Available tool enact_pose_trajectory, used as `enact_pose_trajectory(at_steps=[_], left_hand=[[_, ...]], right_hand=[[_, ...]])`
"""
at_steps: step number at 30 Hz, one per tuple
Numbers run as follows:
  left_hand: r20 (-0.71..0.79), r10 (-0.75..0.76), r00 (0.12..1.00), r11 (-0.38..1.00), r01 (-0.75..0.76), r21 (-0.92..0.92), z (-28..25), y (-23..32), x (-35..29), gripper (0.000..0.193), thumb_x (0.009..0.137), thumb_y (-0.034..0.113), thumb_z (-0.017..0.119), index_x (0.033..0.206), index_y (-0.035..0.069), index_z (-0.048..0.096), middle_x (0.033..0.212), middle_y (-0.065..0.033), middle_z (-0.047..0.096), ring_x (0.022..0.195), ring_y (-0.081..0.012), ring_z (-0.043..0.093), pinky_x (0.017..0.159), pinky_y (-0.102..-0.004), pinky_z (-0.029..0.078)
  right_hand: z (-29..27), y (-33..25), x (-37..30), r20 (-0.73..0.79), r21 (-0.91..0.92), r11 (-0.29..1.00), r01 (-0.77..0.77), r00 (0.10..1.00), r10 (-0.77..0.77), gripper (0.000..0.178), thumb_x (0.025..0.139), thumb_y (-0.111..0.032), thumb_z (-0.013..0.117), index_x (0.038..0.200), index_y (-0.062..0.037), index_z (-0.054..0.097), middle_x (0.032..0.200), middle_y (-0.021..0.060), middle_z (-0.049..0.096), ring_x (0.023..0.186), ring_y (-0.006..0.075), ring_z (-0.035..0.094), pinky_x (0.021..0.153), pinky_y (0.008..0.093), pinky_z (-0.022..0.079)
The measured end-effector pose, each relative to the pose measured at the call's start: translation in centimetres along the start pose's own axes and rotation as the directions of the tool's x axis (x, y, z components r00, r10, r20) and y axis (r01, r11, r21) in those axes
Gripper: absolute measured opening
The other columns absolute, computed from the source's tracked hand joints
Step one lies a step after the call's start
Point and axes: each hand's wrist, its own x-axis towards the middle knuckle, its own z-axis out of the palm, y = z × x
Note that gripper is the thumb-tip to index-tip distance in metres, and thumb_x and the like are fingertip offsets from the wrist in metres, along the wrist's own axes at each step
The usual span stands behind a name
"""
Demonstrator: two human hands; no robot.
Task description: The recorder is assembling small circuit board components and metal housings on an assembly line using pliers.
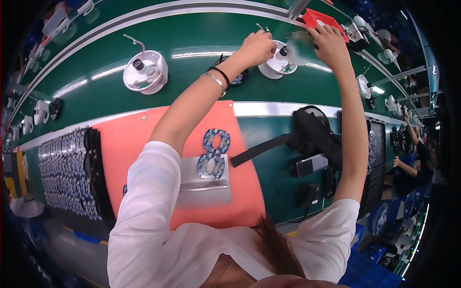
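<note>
My left hand [259, 49] reaches over the conveyor to a white round housing [272, 72], its fingers curled in at the rim beside a thin wire. What those fingers pinch, if anything, is hidden. A dark cylindrical part shows inside this housing. On the right side of it, my right hand [331, 45] grips a clear round cover [300, 49], which looks blurred. The cover hangs next to the housing's right rim. Just beyond the right fingers lies a red tray [324, 21]. A dark part [238, 77] is partly hidden below my left wrist.
Another white housing [145, 72] with a wire stands left on the green conveyor [192, 33]. Nearer, an orange mat [129, 129] bears a metal fixture [206, 194] and a figure-eight circuit board [212, 153]. Stacked boards [67, 173] fill the left; a black mesh item [312, 125] and phone [312, 165] lie right.
</note>
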Motion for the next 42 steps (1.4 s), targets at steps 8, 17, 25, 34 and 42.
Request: enact_pose_trajectory(at_steps=[8, 17, 25, 34, 42], left_hand=[[-0.188, -0.174, 0.967, 0.923, 0.093, -0.375, 2.6, -1.2, 1.3, 0.011, 0.080, 0.019, 0.079, 0.088, 0.011, 0.078, 0.095, -0.0074, 0.070, 0.093, -0.0266, 0.062, 0.084, -0.0397, 0.050], [-0.159, -0.208, 0.965, 0.896, 0.122, -0.428, 4.1, -0.8, 3.1, 0.012, 0.080, 0.023, 0.078, 0.083, 0.012, 0.076, 0.094, -0.0079, 0.070, 0.097, -0.0305, 0.061, 0.085, -0.0418, 0.050], [-0.185, -0.119, 0.976, 0.833, -0.003, -0.553, -2.2, 5.4, 0.4, 0.013, 0.092, 0.019, 0.067, 0.103, 0.013, 0.068, 0.081, -0.0132, 0.072, 0.079, -0.0340, 0.070, 0.070, -0.0441, 0.054], [-0.344, -0.253, 0.904, 0.966, 0.258, -0.031, -20.2, -3.6, -14.6, 0.019, 0.091, 0.015, 0.070, 0.110, 0.013, 0.073, 0.080, -0.0098, 0.072, 0.066, -0.0202, 0.068, 0.060, -0.0331, 0.052], [0.130, -0.448, 0.885, 0.894, 0.441, 0.081, -17.2, -9.7, -17.9, 0.030, 0.088, 0.012, 0.068, 0.116, 0.020, 0.075, 0.084, -0.0130, 0.072, 0.078, -0.0297, 0.069, 0.072, -0.0411, 0.055]], right_hand=[[5.1, 1.1, 2.6, 0.074, 0.032, 0.919, 0.392, 0.916, -0.394, 0.048, 0.074, -0.005, 0.074, 0.120, -0.0108, 0.059, 0.119, 0.0068, 0.061, 0.121, 0.0272, 0.056, 0.112, 0.0416, 0.041], [7.2, 1.0, 2.8, 0.154, -0.021, 0.890, 0.455, 0.881, -0.447, 0.037, 0.079, -0.009, 0.070, 0.114, -0.0129, 0.060, 0.114, 0.0050, 0.062, 0.115, 0.0253, 0.058, 0.103, 0.0391, 0.045], [4.6, 4.2, 0.6, 0.200, -0.116, 0.937, 0.329, 0.932, -0.303, 0.038, 0.083, -0.014, 0.065, 0.120, -0.0131, 0.058, 0.121, 0.0088, 0.062, 0.118, 0.0283, 0.059, 0.096, 0.0427, 0.050], [-3.2, -2.2, 2.5, -0.124, 0.164, 0.957, 0.239, 0.968, -0.220, 0.057, 0.070, -0.004, 0.074, 0.125, -0.0106, 0.060, 0.115, 0.0096, 0.062, 0.112, 0.0312, 0.061, 0.101, 0.0439, 0.048], [-6.0, -9.3, 8.1, -0.179, 0.245, 0.905, 0.349, 0.933, -0.311, 0.032, 0.075, -0.018, 0.073, 0.105, -0.0095, 0.066, 0.098, 0.0105, 0.065, 0.098, 0.0292, 0.065, 0.085, 0.0420, 0.051]])
